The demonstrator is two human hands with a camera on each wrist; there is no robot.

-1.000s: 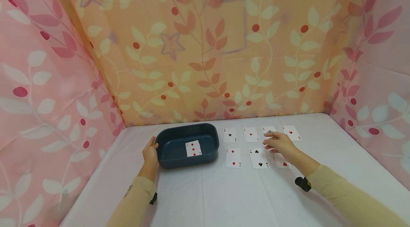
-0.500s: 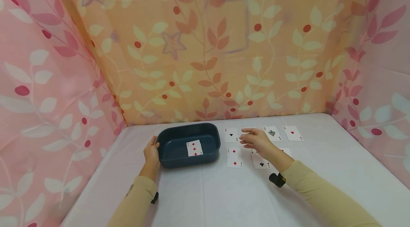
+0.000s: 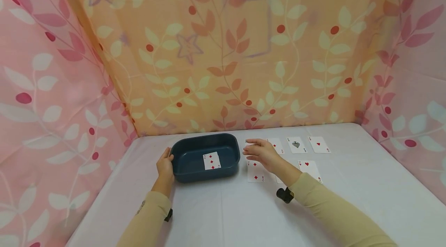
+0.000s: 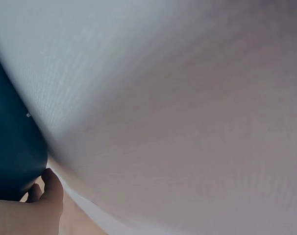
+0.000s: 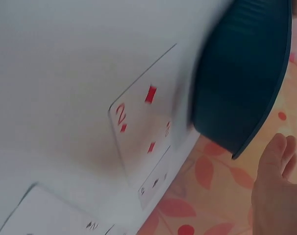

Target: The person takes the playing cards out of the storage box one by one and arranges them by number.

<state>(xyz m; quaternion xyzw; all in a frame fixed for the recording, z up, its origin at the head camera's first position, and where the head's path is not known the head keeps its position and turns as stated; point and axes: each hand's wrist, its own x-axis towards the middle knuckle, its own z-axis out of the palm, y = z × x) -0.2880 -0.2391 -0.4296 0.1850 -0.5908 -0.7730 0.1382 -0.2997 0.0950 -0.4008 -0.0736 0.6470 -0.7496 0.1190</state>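
Note:
My left hand [image 3: 165, 167] grips the left end of a dark blue rectangular bin [image 3: 181, 177], its thumb at the rim. In the left wrist view, curled fingers touch the edge of the bin [image 4: 13, 142]. Inside the bin lie face-up playing cards [image 3: 211, 160] with a diamond card on top. My right hand [image 3: 263, 154] hovers right of the bin above the laid-out cards, fingers loosely extended and holding nothing. Below it lies the two of diamonds [image 3: 256, 175], partly covered. The hand hides the ace of clubs and most of the two of clubs.
Face-up beyond the right hand lie the ace of diamonds [image 3: 276, 145], ace of spades [image 3: 296, 144], ace of hearts [image 3: 319, 144] and two of hearts [image 3: 310, 170]. A white cloth covers the table [image 3: 223, 216]. Patterned curtains [image 3: 216, 45] stand behind and at both sides.
My right hand has moved left across the cards toward the bin, uncovering the ace of spades and two of hearts. The left hand and the bin have stayed in place.

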